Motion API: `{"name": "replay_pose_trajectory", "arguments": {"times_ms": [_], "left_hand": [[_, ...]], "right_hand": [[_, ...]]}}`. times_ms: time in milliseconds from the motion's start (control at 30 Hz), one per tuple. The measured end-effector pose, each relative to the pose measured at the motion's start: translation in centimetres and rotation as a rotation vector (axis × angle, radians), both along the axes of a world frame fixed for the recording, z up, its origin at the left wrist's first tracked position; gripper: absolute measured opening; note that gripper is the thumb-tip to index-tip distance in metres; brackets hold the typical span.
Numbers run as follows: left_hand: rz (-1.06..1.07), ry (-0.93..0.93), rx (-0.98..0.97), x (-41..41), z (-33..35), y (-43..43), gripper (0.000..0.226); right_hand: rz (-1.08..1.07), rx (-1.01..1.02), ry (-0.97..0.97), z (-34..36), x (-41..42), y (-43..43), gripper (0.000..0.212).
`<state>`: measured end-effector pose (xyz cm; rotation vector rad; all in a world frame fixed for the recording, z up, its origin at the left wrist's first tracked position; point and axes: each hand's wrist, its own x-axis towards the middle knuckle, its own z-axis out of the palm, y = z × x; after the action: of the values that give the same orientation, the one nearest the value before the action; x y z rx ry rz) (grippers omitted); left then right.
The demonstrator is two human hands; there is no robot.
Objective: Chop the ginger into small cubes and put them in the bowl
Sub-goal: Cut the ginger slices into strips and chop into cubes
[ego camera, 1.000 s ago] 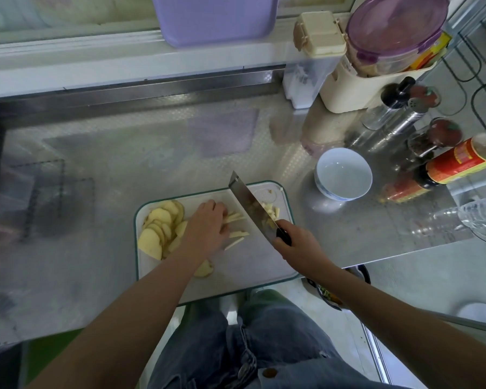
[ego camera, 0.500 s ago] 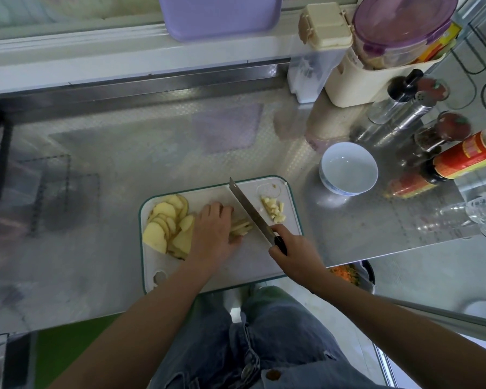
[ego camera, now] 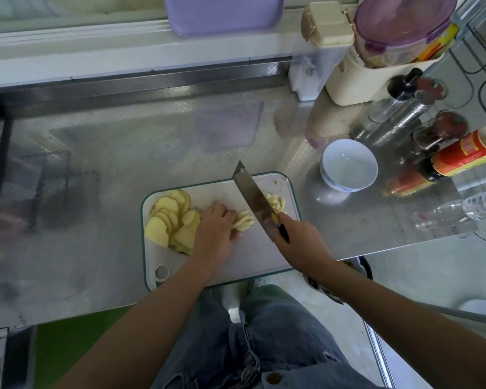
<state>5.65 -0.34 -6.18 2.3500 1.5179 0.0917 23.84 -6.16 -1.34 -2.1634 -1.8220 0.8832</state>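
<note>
Ginger strips (ego camera: pixel 244 221) bunched at centre of white cutting board (ego camera: pixel 253 256), pinned under fingertips of left hand (ego camera: pixel 215 234); left grip curled down onto strips, pressing, not wrapped around. Pile of small ginger cubes (ego camera: pixel 275 203) on far right part of board, just right of knife blade. Stack of round ginger slices (ego camera: pixel 169 217) on left half of board, touching left hand's side. Knife (ego camera: pixel 254 202) angled from far tip down toward near right, blade between strips and cubes, close beside strips; contact with board hard to tell. Right hand (ego camera: pixel 303 245) closed tight around dark knife handle, full grip. Board teal-edged, at near edge of shiny metal surface (ego camera: pixel 110 164). White bowl (ego camera: pixel 348 165) on surface to far right of board, apart from it, looks to hold no ginger. Right of bowl: red-labelled sauce bottle (ego camera: pixel 458 157) lying tilted, metal shaker (ego camera: pixel 410 110), jars with red lids. Far right corner: cream caddy (ego camera: pixel 359 77) with purple-lidded container (ego camera: pixel 404 26) on top. Lilac tray (ego camera: pixel 225 12) leaning at far wall. Jeans-clad legs below near edge.
</note>
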Motion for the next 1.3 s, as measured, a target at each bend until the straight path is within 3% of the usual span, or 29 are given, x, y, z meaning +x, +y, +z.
{"name": "replay_pose_trajectory", "arguments": {"times_ms": [467, 867, 1000, 1300], "left_hand": [[-0.055, -0.08, -0.072, 0.4, 0.5, 0.1, 0.037], [-0.105, -0.101, -0.084, 0.1, 0.1, 0.4, 0.021], [-0.038, -0.184, -0.082, 0.3, 0.3, 0.3, 0.015], [-0.106, 0.001, -0.049, -0.5, 0.8, 0.2, 0.035]], "right_hand": [[0.033, -0.051, -0.152, -0.5, -0.9, -0.1, 0.024], [0.08, -0.086, -0.208, -2.1, -2.0, -0.6, 0.026], [0.058, -0.069, -0.199, -2.6, -2.3, -0.4, 0.023], [0.001, -0.013, -0.123, -1.3, -1.3, 0.4, 0.018]]}}
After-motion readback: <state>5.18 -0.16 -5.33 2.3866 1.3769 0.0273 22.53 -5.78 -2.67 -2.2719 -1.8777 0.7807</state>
